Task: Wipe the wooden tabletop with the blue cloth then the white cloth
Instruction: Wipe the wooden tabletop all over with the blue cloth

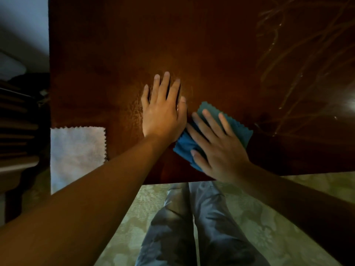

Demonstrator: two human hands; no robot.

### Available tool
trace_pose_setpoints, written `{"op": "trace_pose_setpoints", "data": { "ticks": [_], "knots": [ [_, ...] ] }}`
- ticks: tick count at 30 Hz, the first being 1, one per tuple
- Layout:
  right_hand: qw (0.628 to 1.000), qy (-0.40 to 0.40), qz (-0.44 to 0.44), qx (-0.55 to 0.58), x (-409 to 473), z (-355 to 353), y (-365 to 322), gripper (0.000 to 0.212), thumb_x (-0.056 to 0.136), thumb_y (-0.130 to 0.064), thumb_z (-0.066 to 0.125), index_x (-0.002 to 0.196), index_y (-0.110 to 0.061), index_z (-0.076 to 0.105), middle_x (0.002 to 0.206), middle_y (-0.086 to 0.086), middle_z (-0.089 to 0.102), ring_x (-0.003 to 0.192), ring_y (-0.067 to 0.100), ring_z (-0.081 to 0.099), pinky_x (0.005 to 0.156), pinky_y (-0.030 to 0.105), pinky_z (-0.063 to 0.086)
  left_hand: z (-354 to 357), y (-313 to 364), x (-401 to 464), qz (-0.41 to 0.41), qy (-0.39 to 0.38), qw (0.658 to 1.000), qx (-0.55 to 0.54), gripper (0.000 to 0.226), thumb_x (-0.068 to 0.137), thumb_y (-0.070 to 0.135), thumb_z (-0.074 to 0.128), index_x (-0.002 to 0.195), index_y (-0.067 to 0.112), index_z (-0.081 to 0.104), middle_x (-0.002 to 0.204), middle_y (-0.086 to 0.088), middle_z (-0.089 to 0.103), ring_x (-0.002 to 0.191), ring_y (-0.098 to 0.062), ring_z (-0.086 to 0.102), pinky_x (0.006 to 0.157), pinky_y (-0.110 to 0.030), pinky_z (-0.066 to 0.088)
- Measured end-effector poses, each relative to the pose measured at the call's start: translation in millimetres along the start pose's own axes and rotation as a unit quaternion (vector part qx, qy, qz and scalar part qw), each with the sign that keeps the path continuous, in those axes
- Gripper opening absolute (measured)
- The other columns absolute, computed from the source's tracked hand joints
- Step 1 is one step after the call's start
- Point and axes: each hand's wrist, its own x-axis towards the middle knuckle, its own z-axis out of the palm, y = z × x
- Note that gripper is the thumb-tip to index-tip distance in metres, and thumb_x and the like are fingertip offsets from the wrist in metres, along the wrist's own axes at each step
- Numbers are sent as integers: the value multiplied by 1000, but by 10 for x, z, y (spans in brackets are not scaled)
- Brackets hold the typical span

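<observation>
The dark wooden tabletop (201, 45) fills the upper part of the head view. On it, near the front edge, lies the folded blue cloth (238, 129). My right hand (221, 146) presses flat on the blue cloth with straight, spread fingers. My left hand (163, 114) rests flat on the bare wood just left of the cloth, its thumb side touching the cloth's edge. The white cloth (76, 150) lies spread at the table's front left corner, apart from both hands.
The table's front edge (307, 173) runs just behind my right wrist, and its left edge (49, 73) is near the frame's left. Pale smear marks (299, 60) streak the wood at the right. My legs (192, 227) and patterned flooring (269, 217) are below; dark furniture (17, 121) stands left.
</observation>
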Motion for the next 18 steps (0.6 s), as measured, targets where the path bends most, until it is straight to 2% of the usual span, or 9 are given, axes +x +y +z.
{"op": "trace_pose_setpoints", "data": {
  "ticks": [3, 8, 11, 15, 18],
  "knots": [
    [1000, -6, -16, 0, -60, 2, -14, 64, 104, -48, 34, 159, -16, 30, 167, 11, 22, 156, 29, 14, 124, 57, 17, 6, 11, -6, 2, -1, 1000, 7, 53, 104, 41, 26, 150, 17, 38, 161, -8, 29, 152, -26, 17, 122, -49, 10],
    [998, -4, -50, 26, 161, -29, 247, 62, 103, -48, 38, 156, -16, 39, 166, 11, 28, 155, 30, 19, 124, 55, 17, 2, 11, -5, 5, 2, 1000, 8, 53, 103, 40, 29, 149, 16, 40, 160, -9, 31, 151, -27, 19, 121, -50, 12],
    [1000, 21, -3, 19, 459, -84, 475, 61, 104, -47, 38, 156, -16, 38, 165, 10, 29, 155, 30, 21, 125, 55, 16, -13, 8, -3, 6, 0, 1000, -3, 53, 103, 41, 30, 149, 16, 41, 161, -10, 30, 151, -27, 18, 121, -50, 11],
    [996, -13, 90, -14, 812, -113, 629, 66, 103, -51, 25, 162, -20, 22, 169, 8, 18, 157, 27, 10, 127, 50, 6, -30, 21, -4, -3, 3, 1000, -27, 54, 102, 42, 30, 148, 15, 43, 160, -9, 32, 151, -26, 19, 122, -49, 9],
    [993, -22, 112, -18, 839, -95, 598, 67, 102, -52, 20, 162, -21, 18, 169, 8, 16, 157, 27, 7, 127, 51, 6, -46, 22, -3, -8, -2, 999, -46, 55, 101, 44, 29, 148, 17, 43, 160, -8, 31, 152, -25, 17, 122, -47, 7]
  ]
}}
